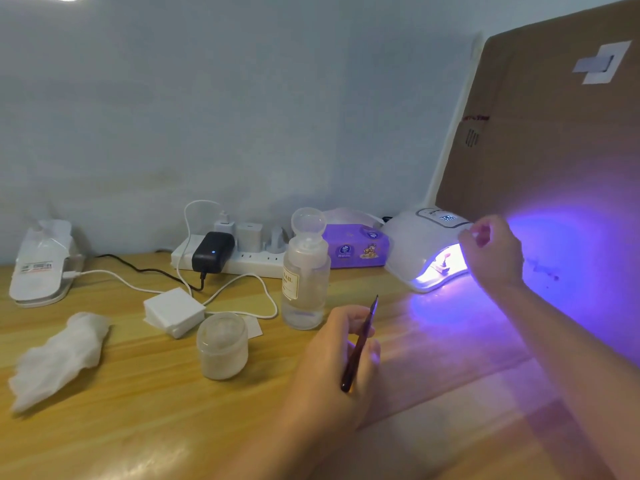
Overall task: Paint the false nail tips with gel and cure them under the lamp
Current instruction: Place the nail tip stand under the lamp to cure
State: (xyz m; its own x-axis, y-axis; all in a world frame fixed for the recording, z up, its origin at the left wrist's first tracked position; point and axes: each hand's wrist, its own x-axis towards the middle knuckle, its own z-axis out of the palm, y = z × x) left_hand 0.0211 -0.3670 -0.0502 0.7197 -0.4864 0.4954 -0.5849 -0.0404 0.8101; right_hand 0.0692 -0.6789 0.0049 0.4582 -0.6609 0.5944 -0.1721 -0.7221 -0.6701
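Where the lamp (424,251) glows violet at the far right of the wooden table (138,410), a small stand (442,265) sits inside its lit mouth; nail tips too small to tell. Cardboard sheet (554,150) rises just right of lamp. Bare tabletop lies before lamp. Right hand (491,251), fingers curled, at lamp's opening; any hold cannot be told. Left hand (341,355) grips 1 dark brush (360,344), tip up, near lamp. Clear bottle (304,271) left of lamp.
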